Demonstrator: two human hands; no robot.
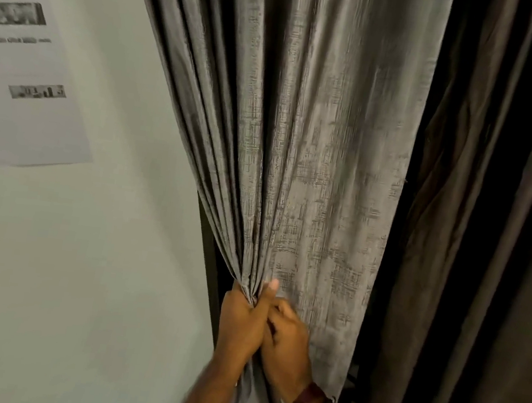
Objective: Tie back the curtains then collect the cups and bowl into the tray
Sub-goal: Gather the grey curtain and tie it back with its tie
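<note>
The curtain (316,140) hangs long-axis vertical, running from 12 o'clock down to both hands at 6. The left hand (242,320) clenches the gathered pleats; the right hand (287,336), touching it at 3 o'clock, grips fabric too, blurred. No tie-back, cups, bowl or tray are visible.

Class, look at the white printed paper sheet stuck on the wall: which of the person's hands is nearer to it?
Left. The left hand grips the gathered grey textured curtain on the side toward the white printed paper sheet; the right hand sits just beyond it, farther from the sheet.
</note>
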